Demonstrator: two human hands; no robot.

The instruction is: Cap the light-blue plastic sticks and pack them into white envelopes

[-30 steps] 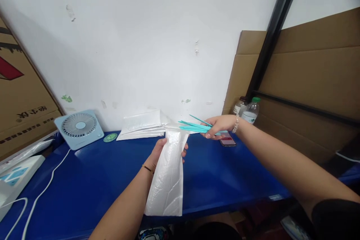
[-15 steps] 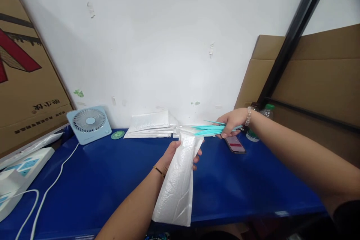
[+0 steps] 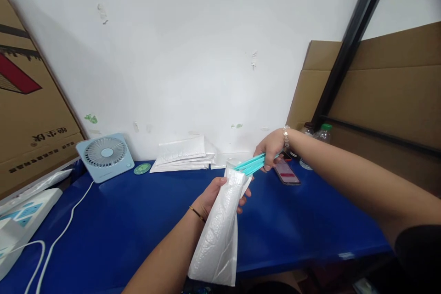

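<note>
A white padded envelope (image 3: pixel 218 234) hangs tilted near the front edge of the blue table. My left hand (image 3: pixel 215 193) is wrapped round its upper part, thumb on the near side and fingertips showing at the right. Several thin turquoise sticks (image 3: pixel 253 164) are pinched in my right hand (image 3: pixel 272 149), and their left ends are at the envelope's open top, partly inside it. What else the envelope holds is hidden.
White envelopes (image 3: pixel 182 154) lie stacked by the wall. A blue fan (image 3: pixel 106 154), a green disc (image 3: pixel 142 168) and a power strip (image 3: pixel 31 216) with cables are at left. At right are a phone (image 3: pixel 287 173), bottles (image 3: pixel 323 134) and cardboard (image 3: pixel 386 87).
My right hand has moved left and slightly down with the turquoise sticks, whose ends now reach into the envelope's mouth. The view has shifted a little.
</note>
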